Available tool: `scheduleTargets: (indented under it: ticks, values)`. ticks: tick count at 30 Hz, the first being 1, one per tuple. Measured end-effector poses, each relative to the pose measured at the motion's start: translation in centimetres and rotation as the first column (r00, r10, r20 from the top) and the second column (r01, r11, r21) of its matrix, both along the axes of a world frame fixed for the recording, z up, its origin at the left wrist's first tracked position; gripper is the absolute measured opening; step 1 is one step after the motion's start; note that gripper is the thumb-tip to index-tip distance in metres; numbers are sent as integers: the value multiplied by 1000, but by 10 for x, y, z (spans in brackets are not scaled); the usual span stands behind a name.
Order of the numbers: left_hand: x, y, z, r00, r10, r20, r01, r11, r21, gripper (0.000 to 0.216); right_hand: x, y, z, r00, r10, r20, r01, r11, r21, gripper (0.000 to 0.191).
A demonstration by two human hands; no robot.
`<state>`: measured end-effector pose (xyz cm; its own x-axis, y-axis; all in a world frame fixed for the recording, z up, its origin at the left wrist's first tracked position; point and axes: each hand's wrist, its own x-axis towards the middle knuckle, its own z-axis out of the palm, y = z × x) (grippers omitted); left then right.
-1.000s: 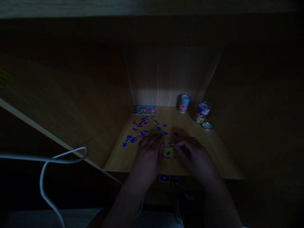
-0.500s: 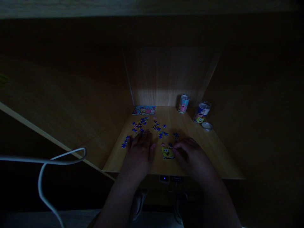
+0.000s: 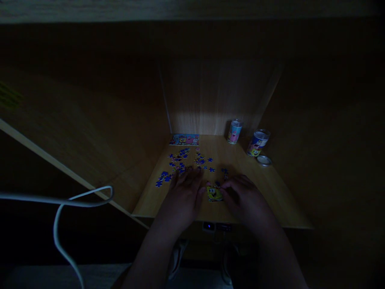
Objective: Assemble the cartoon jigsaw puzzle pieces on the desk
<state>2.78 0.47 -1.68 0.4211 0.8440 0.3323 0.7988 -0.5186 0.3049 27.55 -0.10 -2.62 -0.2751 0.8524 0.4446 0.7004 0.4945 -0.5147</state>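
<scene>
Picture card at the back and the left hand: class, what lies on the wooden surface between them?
Loose puzzle pieces, many of them blue, lie scattered between the picture card and the left hand, as the head view shows.

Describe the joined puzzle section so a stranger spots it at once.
On the wooden desk, look near the front, between the left hand and right hand. There lies the joined puzzle section: one yellow block with a cartoon face, unlike the scattered, largely blue pieces beyond.
</scene>
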Motion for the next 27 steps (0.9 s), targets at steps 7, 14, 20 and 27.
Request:
scheduleTargets:
  ticks: [7,14,20,27]
  values:
    - [3,-4,10,977,-170,131,169,986,19,23,0,1,0,1000,8,2,-8,1000,10,11]
    - [5,-3,7,944,-283,172,293,956,-34,17,-1,0,1,999,-15,35,15,1000,1,11]
    - [4,-2,6,936,-297,187,308,951,-31,20,-2,0,1,999,-27,21,27,1000,17,14]
    - [3,-3,5,930,-310,196,321,947,-29,21,1,2,-1,999,18,38,-19,999,32,23]
